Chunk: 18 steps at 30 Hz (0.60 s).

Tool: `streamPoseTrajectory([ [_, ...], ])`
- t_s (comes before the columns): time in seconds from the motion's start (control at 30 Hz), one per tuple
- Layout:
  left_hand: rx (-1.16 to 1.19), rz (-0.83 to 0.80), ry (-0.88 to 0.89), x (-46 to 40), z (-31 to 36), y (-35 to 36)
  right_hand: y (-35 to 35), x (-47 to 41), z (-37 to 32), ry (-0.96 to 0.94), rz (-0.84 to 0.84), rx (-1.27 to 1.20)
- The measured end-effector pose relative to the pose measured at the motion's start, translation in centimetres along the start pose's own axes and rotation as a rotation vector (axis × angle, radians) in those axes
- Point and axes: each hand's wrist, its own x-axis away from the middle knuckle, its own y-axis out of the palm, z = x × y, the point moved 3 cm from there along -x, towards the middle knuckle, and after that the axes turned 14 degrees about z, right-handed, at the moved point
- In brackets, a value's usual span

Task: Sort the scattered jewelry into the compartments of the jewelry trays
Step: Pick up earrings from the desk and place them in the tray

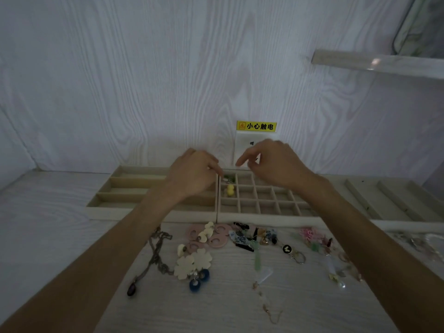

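Observation:
My left hand (pixel 192 174) hovers over the seam between two beige trays. Its fingertips pinch at a small green and silver earring (pixel 229 180) in the top left cell of the grid tray (pixel 264 221). A yellow piece (pixel 230 190) lies in the cell just below. My right hand (pixel 271 162) floats above the back of the grid tray with loosely curled fingers, and I see nothing in it. Scattered jewelry lies in front of the trays: a chain necklace (pixel 156 255), pink rings (pixel 217 240), cream flower earrings (pixel 192 263), blue round earrings (pixel 199 280) and a black heart keyring (pixel 287 249).
A tray with long compartments (pixel 108 188) stands left of the grid tray, and a slotted tray (pixel 384 200) stands to the right. A wall socket under a yellow warning label (pixel 256 126) is behind my right hand. More small pieces (pixel 336 272) lie at the right.

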Motion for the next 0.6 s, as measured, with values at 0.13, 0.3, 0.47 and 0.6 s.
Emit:
streamPoseTrajectory([
  [0.13,0.165,0.06,-0.029,1.7,0.3,-3.1,-3.1,2.2,0.3,0.036,0.065,-0.214],
  [0.3,0.221,0.001,-0.057,6.2,0.7,-3.8,-2.9,7.4,0.2,0.076,-0.038,-0.272],
  [0.47,0.108,-0.046,-0.028,10.6,0.7,-3.2,-1.8,11.7,1.5,0.149,-0.117,-0.217],
  [0.6,-0.06,-0.048,-0.046,12.7,0.7,-4.0,-1.5,14.0,1.3,0.103,-0.077,-0.147],
])
